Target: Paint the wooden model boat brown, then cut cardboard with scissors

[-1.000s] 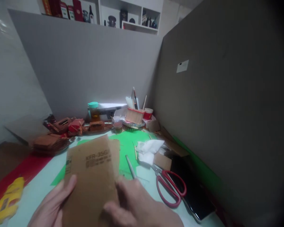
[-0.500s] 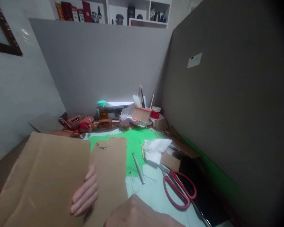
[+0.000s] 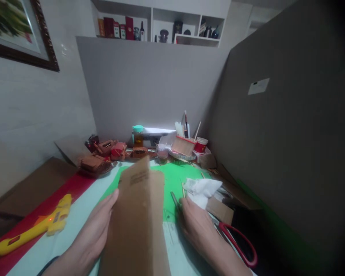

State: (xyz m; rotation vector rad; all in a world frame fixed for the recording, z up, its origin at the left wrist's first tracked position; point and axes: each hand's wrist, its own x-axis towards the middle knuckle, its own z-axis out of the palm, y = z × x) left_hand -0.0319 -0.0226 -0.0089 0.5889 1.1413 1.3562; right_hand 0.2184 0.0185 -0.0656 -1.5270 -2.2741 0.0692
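Left hand (image 3: pixel 93 226) had the cardboard (image 3: pixel 130 222) at its 9 o'clock edge: thumb along that edge, remaining fingers hidden behind the board. Grip looked closed on it; exact finger spacing couldn't be told. Board was folded, one flap raised and tilted, print near its 12 o'clock end.

Right hand (image 3: pixel 194 220) sat at the board's 3 o'clock, apart from it. Fingers were bunched nearly together, tips at the near end of the metal strip (image 3: pixel 174 197), which ran off to 11 o'clock over the green sheet (image 3: pixel 175 174). Blurred there, couldn't tell if the pinch had closed.

Around the right hand: tissue (image 3: pixel 204 188) just beside at 1, small brown piece (image 3: pixel 220 211) at 2, scissors (image 3: pixel 251 247) at 4, partly behind the forearm. Yellow glue gun (image 3: pixel 31 232) lay at the left hand's 9 o'clock, well apart.
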